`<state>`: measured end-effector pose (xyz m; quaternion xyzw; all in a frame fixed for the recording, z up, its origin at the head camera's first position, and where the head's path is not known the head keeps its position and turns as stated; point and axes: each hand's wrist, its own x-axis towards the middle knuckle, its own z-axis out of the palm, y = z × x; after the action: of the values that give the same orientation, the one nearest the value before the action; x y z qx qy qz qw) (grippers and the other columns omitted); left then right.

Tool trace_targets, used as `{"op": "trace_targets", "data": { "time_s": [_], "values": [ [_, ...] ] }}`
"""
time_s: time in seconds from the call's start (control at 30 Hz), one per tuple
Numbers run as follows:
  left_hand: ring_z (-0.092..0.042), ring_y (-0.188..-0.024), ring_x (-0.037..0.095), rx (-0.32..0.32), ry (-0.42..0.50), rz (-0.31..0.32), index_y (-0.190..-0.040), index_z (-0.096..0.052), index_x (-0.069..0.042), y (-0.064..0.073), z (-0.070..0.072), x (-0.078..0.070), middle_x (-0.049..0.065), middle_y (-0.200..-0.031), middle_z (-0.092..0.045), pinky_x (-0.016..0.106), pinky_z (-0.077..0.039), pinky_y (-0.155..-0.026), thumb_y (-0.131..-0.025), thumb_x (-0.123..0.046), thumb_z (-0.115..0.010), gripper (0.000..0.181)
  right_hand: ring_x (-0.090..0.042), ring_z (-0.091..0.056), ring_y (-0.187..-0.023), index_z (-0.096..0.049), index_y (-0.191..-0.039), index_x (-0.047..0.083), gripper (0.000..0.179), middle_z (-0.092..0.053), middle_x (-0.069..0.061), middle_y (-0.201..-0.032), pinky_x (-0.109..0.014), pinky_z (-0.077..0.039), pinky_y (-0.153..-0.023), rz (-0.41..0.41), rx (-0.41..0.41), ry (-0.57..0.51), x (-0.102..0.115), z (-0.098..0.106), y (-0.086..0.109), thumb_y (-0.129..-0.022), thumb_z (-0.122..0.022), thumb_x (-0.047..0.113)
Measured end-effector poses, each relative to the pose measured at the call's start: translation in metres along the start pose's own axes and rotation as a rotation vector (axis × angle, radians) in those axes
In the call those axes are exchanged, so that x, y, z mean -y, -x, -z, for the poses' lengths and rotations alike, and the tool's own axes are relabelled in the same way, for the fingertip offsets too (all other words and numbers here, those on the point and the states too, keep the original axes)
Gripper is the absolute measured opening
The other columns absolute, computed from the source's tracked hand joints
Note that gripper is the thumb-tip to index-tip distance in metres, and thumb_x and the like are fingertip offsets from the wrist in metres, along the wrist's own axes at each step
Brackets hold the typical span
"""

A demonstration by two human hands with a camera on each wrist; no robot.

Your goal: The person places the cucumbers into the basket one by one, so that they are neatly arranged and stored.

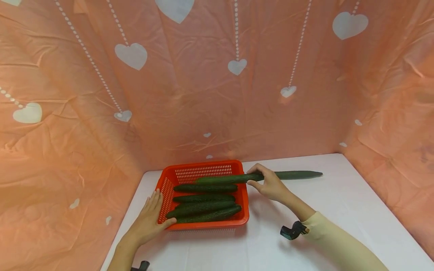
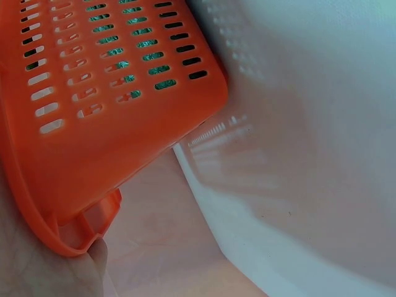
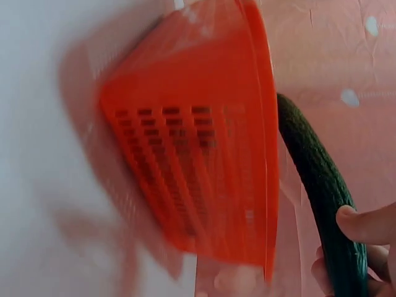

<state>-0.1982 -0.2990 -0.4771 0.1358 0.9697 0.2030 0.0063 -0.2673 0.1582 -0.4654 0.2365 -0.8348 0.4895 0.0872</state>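
A red plastic basket [image 1: 207, 225] with slotted walls stands on the white table, holding several dark green cucumbers [image 1: 205, 198] laid crosswise. My left hand [image 1: 147, 216] rests against its front left corner, fingers straight along the left rim and thumb on the front rim. The left wrist view shows that hand touching the rim from below left. My right hand [image 1: 269, 184] grips a cucumber [image 3: 322, 179] between thumb and fingers, at the right of the basket. Its paler end reaches over the basket's right rim. More cucumber [image 1: 298, 174] extends right of this hand; whether it is the same piece is hidden.
A white cloth-like surface covers the table [image 1: 325, 210]. Around its back and sides hangs an orange-pink sheet [image 1: 190, 113] printed with white hearts. Black wrist-worn devices [image 1: 293, 230] sit at both wrists.
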Motion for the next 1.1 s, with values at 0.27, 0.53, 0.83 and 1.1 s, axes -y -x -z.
{"op": "trace_targets", "data": {
  "time_s": [0.27, 0.53, 0.83, 1.1],
  "values": [
    [-0.002, -0.164, 0.047, -0.006, 0.006, -0.014, -0.167, -0.018, 0.010, 0.002, -0.001, 0.000, 0.027, -0.178, -0.003, 0.031, 0.013, -0.131, -0.098, -0.058, -0.071, 0.110, -0.035, -0.067, -0.120, -0.069, -0.118, 0.009, 0.029, -0.074, -0.010, -0.119, -0.062, -0.050, -0.112, 0.007, 0.026, 0.003, 0.017, -0.035, -0.014, -0.093, -0.084, 0.007],
    [-0.002, -0.164, 0.047, -0.007, 0.017, -0.015, -0.167, -0.018, 0.010, 0.003, 0.001, -0.001, 0.027, -0.177, -0.004, 0.036, 0.011, -0.132, -0.098, -0.058, -0.071, 0.110, -0.031, -0.068, -0.109, -0.068, -0.115, 0.010, 0.026, -0.074, -0.011, -0.117, -0.058, -0.056, -0.104, -0.034, 0.067, 0.013, 0.027, -0.063, -0.023, -0.094, -0.083, 0.008],
    [-0.004, -0.164, 0.047, -0.015, -0.002, -0.024, -0.166, -0.020, 0.010, 0.002, 0.002, -0.001, 0.028, -0.177, -0.006, 0.053, -0.001, -0.135, -0.097, -0.059, -0.071, 0.110, -0.035, -0.069, -0.115, -0.070, -0.111, 0.009, 0.024, -0.074, -0.012, -0.116, -0.059, -0.053, -0.109, -0.079, 0.050, 0.013, 0.033, -0.085, -0.029, -0.092, -0.085, 0.009],
    [-0.004, -0.164, 0.047, -0.005, -0.005, -0.017, -0.166, -0.019, 0.010, 0.001, 0.002, -0.002, 0.027, -0.177, -0.004, 0.036, 0.009, -0.133, -0.098, -0.057, -0.071, 0.110, -0.035, -0.069, -0.117, -0.070, -0.111, 0.009, 0.023, -0.074, -0.012, -0.118, -0.057, -0.053, -0.109, -0.127, 0.086, 0.041, 0.036, -0.094, -0.034, -0.093, -0.085, 0.012]
  ]
}}
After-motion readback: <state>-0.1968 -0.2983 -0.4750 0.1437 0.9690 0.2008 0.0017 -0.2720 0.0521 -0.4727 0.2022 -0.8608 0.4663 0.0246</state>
